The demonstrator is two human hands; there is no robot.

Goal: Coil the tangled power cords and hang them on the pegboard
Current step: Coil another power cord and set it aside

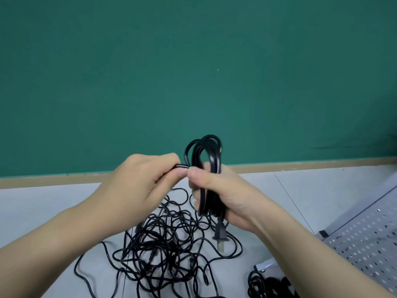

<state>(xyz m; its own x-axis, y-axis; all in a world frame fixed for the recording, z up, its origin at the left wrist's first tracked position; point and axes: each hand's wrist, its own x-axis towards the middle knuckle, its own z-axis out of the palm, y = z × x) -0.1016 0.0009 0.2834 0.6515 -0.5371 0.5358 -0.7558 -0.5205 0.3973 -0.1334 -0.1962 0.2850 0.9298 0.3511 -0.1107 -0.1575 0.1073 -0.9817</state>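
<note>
Power cord (209, 168), folded into loops, is up over the tangled pile (167, 250) on the table (43, 203), right hand (223, 196) clamped round the bundle, plug (220, 233) dangling. Left hand (141, 179) pinches the free end beside it. Best wrap that tail snugly around the middle, keeping loops even. Pegboard (369, 239) waits lower right. No readable writing anywhere.

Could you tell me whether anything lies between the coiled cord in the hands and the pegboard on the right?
Nothing visible does. The right hand grips the coiled cord, the left hand pinches its strand, and only bare table separates them from the pegboard. The tangled pile lies below, aside.
</note>
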